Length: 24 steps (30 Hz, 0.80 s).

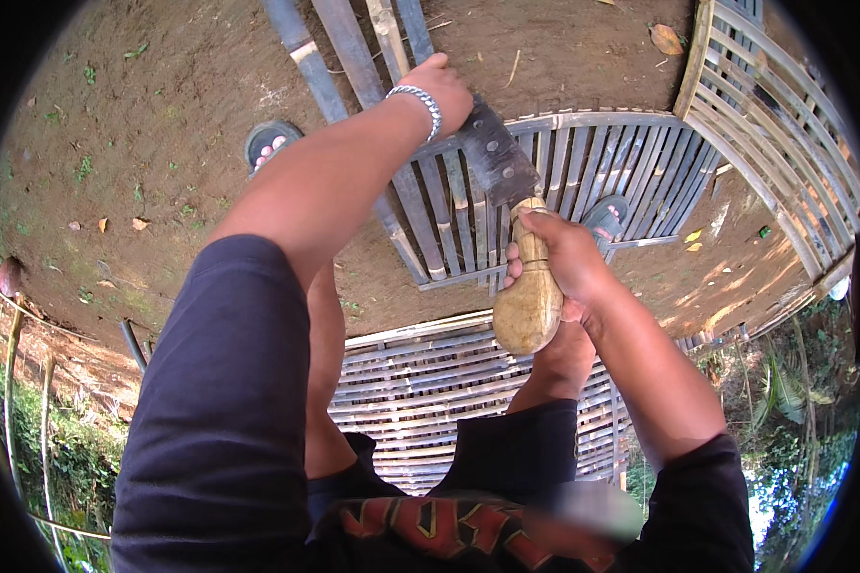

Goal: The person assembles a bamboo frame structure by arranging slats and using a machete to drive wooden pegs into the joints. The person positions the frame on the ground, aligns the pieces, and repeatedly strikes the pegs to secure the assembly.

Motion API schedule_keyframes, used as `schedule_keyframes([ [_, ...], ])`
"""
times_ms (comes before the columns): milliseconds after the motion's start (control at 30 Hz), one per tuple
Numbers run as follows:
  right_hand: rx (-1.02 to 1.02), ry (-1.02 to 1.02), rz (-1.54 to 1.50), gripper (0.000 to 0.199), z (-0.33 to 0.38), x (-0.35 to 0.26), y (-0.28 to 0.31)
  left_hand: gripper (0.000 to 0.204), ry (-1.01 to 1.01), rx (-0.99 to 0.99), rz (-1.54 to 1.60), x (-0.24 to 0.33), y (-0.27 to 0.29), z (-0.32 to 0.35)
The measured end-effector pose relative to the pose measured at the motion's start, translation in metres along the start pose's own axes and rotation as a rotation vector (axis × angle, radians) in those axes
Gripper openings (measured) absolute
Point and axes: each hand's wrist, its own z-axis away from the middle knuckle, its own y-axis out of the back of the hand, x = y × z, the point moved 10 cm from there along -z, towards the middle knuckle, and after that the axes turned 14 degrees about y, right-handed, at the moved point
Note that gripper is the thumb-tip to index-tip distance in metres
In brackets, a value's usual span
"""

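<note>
Knife, head view: broad dark blade marked with round spots, pale wooden handle swelling to a bulbous butt; held at centre, slanting from upper left to lower right of the blade, butt toward the wearer.

Right hand: wrapped around the handle just behind the blade, thumb along its upper side.

Left hand: at the far end of the blade, fingers bent; whether they close on the blade or on a strip, cannot tell, the hand's own back hiding them. Silver chain bracelet at the wrist.

Bamboo strips: several, dark and pale, running from the upper edge down to the left hand and reappearing below the forearm.

Slatted bamboo panel: beneath and to the right of the blade, near the right sandal.

Second slatted panel: curved by the lens, at upper right.

Bamboo slat platform: under the wearer's legs.

Left sandal: on brown bare soil, beside the left forearm.
</note>
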Motion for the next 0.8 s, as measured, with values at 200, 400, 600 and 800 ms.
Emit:
schedule_keyframes([
  [200,-0.022,0.009,-0.061,0.026,0.003,0.002,0.004,0.016,-0.021,0.047,-0.006,0.000,0.005,0.003],
  [400,-0.007,0.000,-0.087,0.028,0.006,0.008,0.003,0.015,-0.020,0.026,-0.011,0.003,0.006,0.005],
  [600,-0.070,0.006,-0.193,0.028,-0.007,0.022,-0.004,0.015,0.002,0.051,0.038,0.001,0.004,0.003],
  [800,-0.015,0.013,-0.184,0.026,0.003,0.024,-0.011,0.017,-0.036,0.066,0.028,0.005,0.008,0.006],
])
